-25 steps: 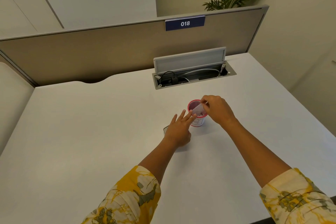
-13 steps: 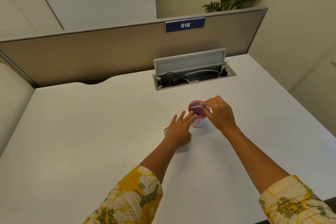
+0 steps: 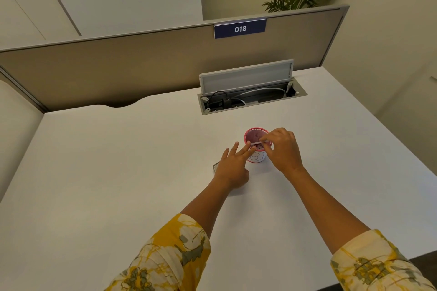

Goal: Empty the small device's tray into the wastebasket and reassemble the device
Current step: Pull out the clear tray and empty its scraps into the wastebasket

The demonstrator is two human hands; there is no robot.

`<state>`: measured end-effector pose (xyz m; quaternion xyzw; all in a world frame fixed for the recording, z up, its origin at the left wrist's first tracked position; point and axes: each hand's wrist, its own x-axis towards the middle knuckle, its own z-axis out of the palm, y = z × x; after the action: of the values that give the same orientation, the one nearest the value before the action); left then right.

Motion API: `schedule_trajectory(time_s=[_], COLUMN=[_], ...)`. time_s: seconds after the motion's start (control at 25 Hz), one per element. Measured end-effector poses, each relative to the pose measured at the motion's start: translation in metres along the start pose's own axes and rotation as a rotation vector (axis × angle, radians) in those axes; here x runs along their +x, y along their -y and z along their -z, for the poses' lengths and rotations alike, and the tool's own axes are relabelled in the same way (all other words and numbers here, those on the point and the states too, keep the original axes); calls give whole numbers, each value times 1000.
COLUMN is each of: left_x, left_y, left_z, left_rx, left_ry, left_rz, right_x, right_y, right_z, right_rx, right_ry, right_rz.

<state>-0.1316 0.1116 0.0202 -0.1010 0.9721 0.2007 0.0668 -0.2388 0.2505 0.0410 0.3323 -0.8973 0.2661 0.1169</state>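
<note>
A small pink and white wastebasket (image 3: 256, 156) stands upright on the white desk (image 3: 118, 172). My right hand (image 3: 282, 149) pinches a thin clear tray (image 3: 256, 142) over the basket's mouth, held almost flat. My left hand (image 3: 233, 168) rests on the desk beside the basket, two fingers stretched against its wall. A grey corner of the small device (image 3: 215, 166) shows under my left hand; most of it is hidden.
An open cable box (image 3: 250, 99) with a raised lid and cables sits behind the wastebasket. A beige partition (image 3: 142, 64) with a "018" label closes the desk's far side. The desk's right edge (image 3: 378, 139) drops off to the floor.
My right hand has lowered and turned the clear tray from a raised tilt down to the basket's opening. My left hand has stayed in place.
</note>
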Motion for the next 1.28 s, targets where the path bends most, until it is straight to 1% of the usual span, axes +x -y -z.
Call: schedule_trajectory(time_s=[0.28, 0.4, 0.48, 0.56, 0.64, 0.72, 0.8, 0.88, 0.96, 1.04, 1.08, 1.12, 1.28], left_x=[-8, -8, -6, -6, -5, -5, -7, -10, -12, -14, -16, -19, -35], left_y=[-8, -8, -7, -8, -9, -12, -15, -14, -10, -1, 5, 12, 34], left_z=[2, 2, -1, -2, 0, 5, 12, 21, 32, 40, 43, 43, 35], left_rx=[-13, 28, 3, -118, -287, -450, -658, -889, -1190, -1536, -1662, -1724, -1773], left_ry=[14, 13, 7, -28, -103, -198, -280, -323, -328, -337, -366, -405, -535], left_rz=[31, 0, 3, 44, 111, 191, 255, 280, 301, 400, 463, 516, 627], right_x=[-6, -2, 3, 8, 11, 12, 11, 8, 3, -5, -10, -15, -34], right_y=[1, 1, 1, 3, 9, 19, 34, 53, 72, 91, 99, 106, 115], right_z=[-1, 1, 5, 11, 17, 19, 17, 13, 6, -4, -11, -18, -44], right_rx=[87, 229, 350, 455, 561, 674, 787, 869, 947, 1019, 1024, 1013, 965], right_ry=[-47, -67, -131, -245, -353, -394, -348, -238, -130, -37, 13, 63, 243], right_rz=[-43, -187, -286, -385, -518, -644, -713, -723, -688, -637, -622, -618, -648])
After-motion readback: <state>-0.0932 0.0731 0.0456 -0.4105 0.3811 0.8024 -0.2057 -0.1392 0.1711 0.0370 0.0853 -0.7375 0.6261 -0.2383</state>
